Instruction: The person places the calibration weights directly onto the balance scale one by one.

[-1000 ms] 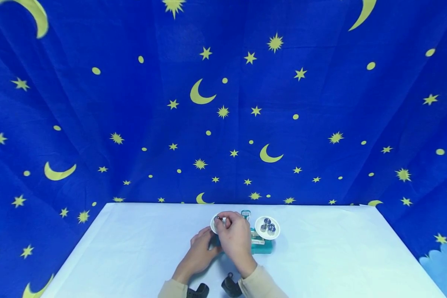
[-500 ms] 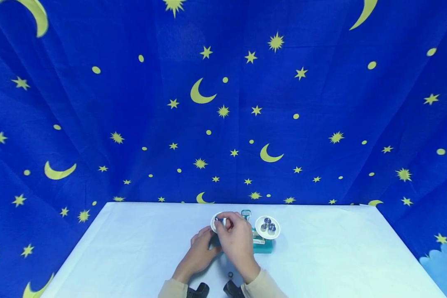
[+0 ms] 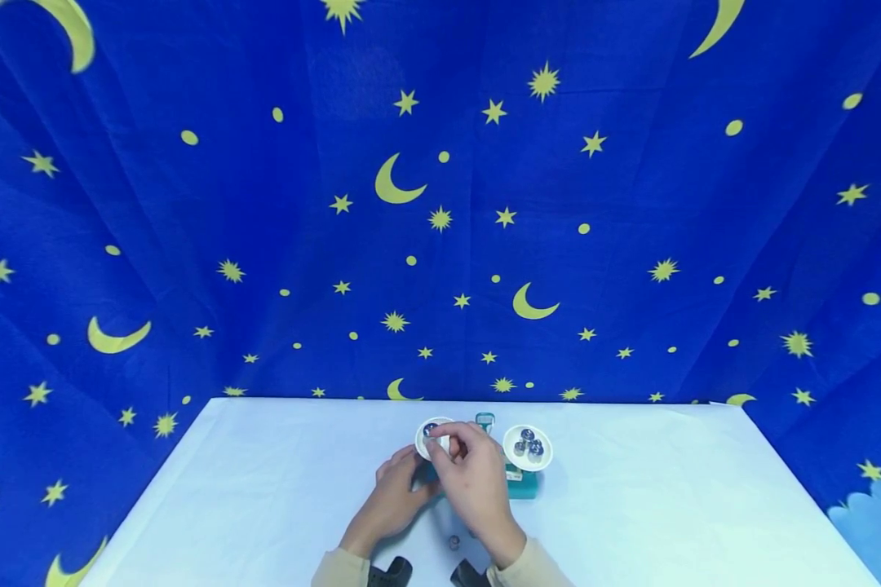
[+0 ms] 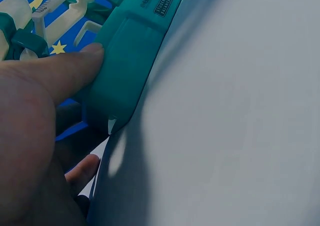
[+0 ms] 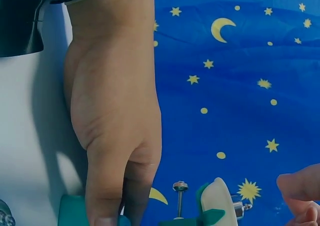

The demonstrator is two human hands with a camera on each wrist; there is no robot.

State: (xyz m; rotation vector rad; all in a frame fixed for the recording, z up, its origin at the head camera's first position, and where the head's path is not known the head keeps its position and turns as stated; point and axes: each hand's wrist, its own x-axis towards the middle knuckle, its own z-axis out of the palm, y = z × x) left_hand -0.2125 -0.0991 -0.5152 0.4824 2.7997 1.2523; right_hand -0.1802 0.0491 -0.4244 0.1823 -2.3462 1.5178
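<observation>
A teal balance scale [image 3: 523, 484] with two white pans stands on the table. My left hand [image 3: 392, 501] holds the left end of its base; in the left wrist view the thumb [image 4: 82, 68] lies on the teal plastic. Over the left pan [image 3: 420, 447] is my right hand [image 3: 477, 485], its index finger and thumb apart. A shiny metal weight [image 3: 430, 429] sits in that pan, and the right wrist view shows the weight [image 5: 240, 209] separate from the fingers. Several metal weights [image 3: 534, 448] stand in the right pan [image 3: 527, 467].
One small metal weight [image 3: 453, 542] stands on the white table [image 3: 668, 505] between the forearms. Black wrist devices [image 3: 392, 572] sit at both cuffs. A blue cloth [image 3: 631, 204] with stars and moons hangs behind the table.
The right hand has let go of the metal weight in the left pan and drawn slightly back to the right, thumb and finger parting. The left hand stays on the base.
</observation>
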